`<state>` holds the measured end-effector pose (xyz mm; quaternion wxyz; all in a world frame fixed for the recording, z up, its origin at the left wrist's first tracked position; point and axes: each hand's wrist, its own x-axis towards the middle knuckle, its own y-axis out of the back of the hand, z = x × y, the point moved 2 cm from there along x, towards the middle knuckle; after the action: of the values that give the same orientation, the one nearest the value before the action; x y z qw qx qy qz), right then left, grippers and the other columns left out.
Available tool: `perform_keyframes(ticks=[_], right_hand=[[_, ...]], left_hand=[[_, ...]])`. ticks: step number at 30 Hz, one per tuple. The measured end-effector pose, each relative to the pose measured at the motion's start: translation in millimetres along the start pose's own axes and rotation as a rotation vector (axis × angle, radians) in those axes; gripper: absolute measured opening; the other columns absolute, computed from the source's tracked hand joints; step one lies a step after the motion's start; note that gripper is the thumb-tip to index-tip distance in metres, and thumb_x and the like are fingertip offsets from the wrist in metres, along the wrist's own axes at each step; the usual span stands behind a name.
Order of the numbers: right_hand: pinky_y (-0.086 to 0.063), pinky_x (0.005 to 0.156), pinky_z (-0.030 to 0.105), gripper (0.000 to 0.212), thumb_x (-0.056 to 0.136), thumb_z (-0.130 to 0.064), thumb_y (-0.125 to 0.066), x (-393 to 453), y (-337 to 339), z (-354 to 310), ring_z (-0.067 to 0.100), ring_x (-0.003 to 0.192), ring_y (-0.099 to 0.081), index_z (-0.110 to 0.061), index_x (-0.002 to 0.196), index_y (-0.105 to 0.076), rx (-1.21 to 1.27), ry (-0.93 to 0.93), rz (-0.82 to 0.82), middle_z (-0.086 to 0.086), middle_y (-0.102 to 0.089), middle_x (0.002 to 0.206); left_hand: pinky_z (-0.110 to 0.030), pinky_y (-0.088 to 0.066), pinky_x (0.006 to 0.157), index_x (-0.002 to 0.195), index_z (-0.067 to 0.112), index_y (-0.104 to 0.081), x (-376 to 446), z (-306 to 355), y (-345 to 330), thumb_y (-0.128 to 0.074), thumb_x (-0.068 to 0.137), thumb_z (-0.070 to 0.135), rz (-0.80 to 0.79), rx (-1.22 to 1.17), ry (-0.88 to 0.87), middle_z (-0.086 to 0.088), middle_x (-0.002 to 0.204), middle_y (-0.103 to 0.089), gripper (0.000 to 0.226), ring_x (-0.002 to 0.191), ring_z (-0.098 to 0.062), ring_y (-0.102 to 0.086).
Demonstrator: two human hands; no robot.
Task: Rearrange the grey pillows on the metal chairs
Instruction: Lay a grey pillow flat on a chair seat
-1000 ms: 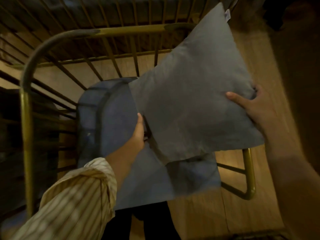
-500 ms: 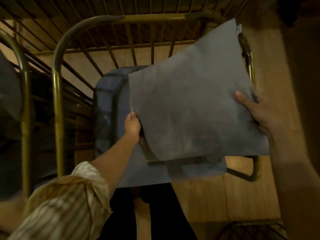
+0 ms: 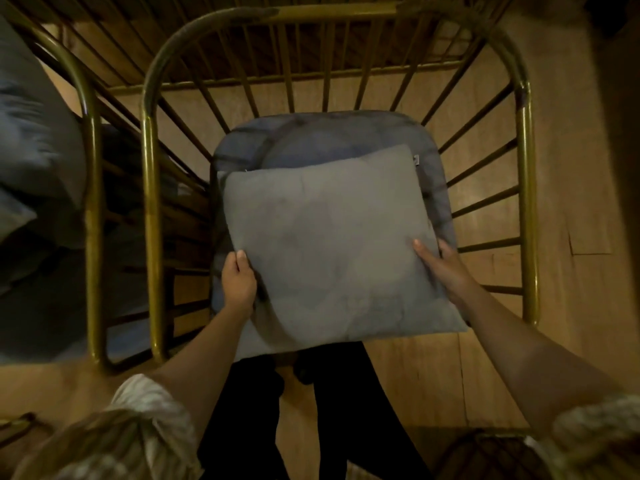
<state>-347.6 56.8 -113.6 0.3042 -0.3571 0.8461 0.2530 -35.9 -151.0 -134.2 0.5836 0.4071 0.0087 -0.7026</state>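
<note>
A square grey pillow (image 3: 329, 244) lies flat over the blue-grey seat cushion (image 3: 332, 133) of a brass-coloured metal chair (image 3: 149, 168) in the middle of the head view. My left hand (image 3: 239, 278) grips the pillow's left edge near its front corner. My right hand (image 3: 443, 268) holds the right edge, thumb on top. The pillow's front edge hangs a little past the seat toward me. A second metal chair (image 3: 90, 188) stands at the left with another grey pillow (image 3: 34, 140) on it, partly cut off by the frame.
The chair's curved rail and thin spokes fence the seat at the back and both sides. The two chairs stand close together, rails almost touching. Wooden floor (image 3: 571, 202) lies to the right. My dark-trousered legs (image 3: 311, 410) stand at the seat's front. Another metal frame (image 3: 485, 452) shows at bottom right.
The pillow came down from a tilted, raised position at the right and now lies squarely over the seat. My hands shifted toward its front corners. The view swung right, so the chair is centred.
</note>
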Motion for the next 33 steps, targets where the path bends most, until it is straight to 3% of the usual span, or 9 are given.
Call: perform_keyframes(ticks=[3,4,6,8,12,16,23,29,33], right_hand=[[-0.058,0.086,0.031,0.065,0.082,-0.046,-0.074,3,-3,13,0.016,0.107,-0.066,-0.014,0.135,-0.056,-0.019,-0.031,-0.018,0.000,-0.067,0.126],[-0.059,0.079,0.025,0.062,0.082,-0.044,-0.074,2,-6,15,0.014,0.104,-0.067,-0.014,0.134,-0.057,-0.019,-0.030,-0.018,-0.002,-0.068,0.122],[-0.057,0.082,0.027,0.071,0.076,-0.048,-0.077,-1,-13,21,0.016,0.107,-0.066,-0.013,0.134,-0.056,-0.029,-0.005,-0.005,-0.003,-0.068,0.121],[-0.054,0.095,0.038,0.097,0.060,-0.065,-0.083,-1,-16,31,0.018,0.116,-0.063,-0.017,0.139,-0.052,-0.059,0.011,0.034,-0.001,-0.065,0.130],[-0.053,0.099,0.043,0.118,0.046,-0.081,-0.079,5,-11,45,0.020,0.119,-0.062,-0.019,0.141,-0.047,-0.117,-0.040,0.059,-0.003,-0.062,0.132],[-0.052,0.087,0.034,0.103,0.058,-0.068,-0.081,0,-7,45,0.021,0.112,-0.062,-0.013,0.139,-0.050,-0.139,-0.109,0.041,0.000,-0.063,0.130],[-0.050,0.104,0.046,0.115,0.044,-0.080,-0.079,-6,-6,64,0.023,0.118,-0.063,-0.015,0.136,-0.057,-0.062,-0.102,0.035,0.001,-0.066,0.131],[-0.045,0.107,0.046,0.088,0.071,-0.060,-0.072,-17,-18,61,0.027,0.128,-0.055,-0.014,0.143,-0.050,-0.015,-0.088,0.025,0.003,-0.059,0.140],[-0.048,0.101,0.041,0.061,0.089,-0.037,-0.068,-17,-22,49,0.027,0.123,-0.058,-0.009,0.141,-0.051,0.008,-0.104,0.069,0.006,-0.061,0.135]], left_hand=[[-0.041,-0.043,0.082,0.101,0.006,-0.043,4,-11,-10,-0.040,0.104,0.033,-0.082,0.080,0.025,-0.005,0.087,-0.050,0.027,0.082,-0.021,-0.051],[-0.044,-0.046,0.083,0.101,0.009,-0.039,7,-16,-10,-0.045,0.102,0.033,-0.102,0.113,0.046,-0.007,0.088,-0.049,0.024,0.084,-0.024,-0.051],[-0.047,-0.049,0.096,0.110,0.013,-0.038,13,-24,-6,-0.057,0.096,0.033,-0.108,0.093,0.094,-0.011,0.108,-0.050,0.031,0.098,-0.025,-0.052],[-0.044,-0.044,0.106,0.129,0.012,-0.037,17,-26,-1,-0.065,0.092,0.035,-0.106,0.007,0.145,-0.011,0.132,-0.047,0.052,0.117,-0.025,-0.050],[-0.044,-0.037,0.112,0.150,0.016,-0.025,19,-27,-3,-0.058,0.094,0.042,-0.172,0.012,0.210,-0.009,0.154,-0.035,0.069,0.138,-0.033,-0.040],[-0.046,-0.034,0.115,0.151,0.018,-0.027,17,-30,-2,-0.058,0.094,0.045,-0.148,-0.011,0.187,-0.008,0.158,-0.033,0.070,0.142,-0.031,-0.036],[-0.043,-0.039,0.111,0.149,0.019,-0.033,17,-27,1,-0.059,0.093,0.044,-0.161,-0.035,0.113,-0.007,0.153,-0.040,0.066,0.138,-0.030,-0.042],[-0.044,-0.038,0.113,0.152,0.018,-0.026,19,-33,3,-0.055,0.094,0.048,-0.235,-0.028,0.107,-0.007,0.155,-0.037,0.072,0.140,-0.031,-0.040],[-0.047,-0.034,0.116,0.154,0.017,-0.023,10,-37,6,-0.053,0.093,0.052,-0.190,-0.010,0.163,-0.009,0.158,-0.034,0.077,0.142,-0.033,-0.036]])
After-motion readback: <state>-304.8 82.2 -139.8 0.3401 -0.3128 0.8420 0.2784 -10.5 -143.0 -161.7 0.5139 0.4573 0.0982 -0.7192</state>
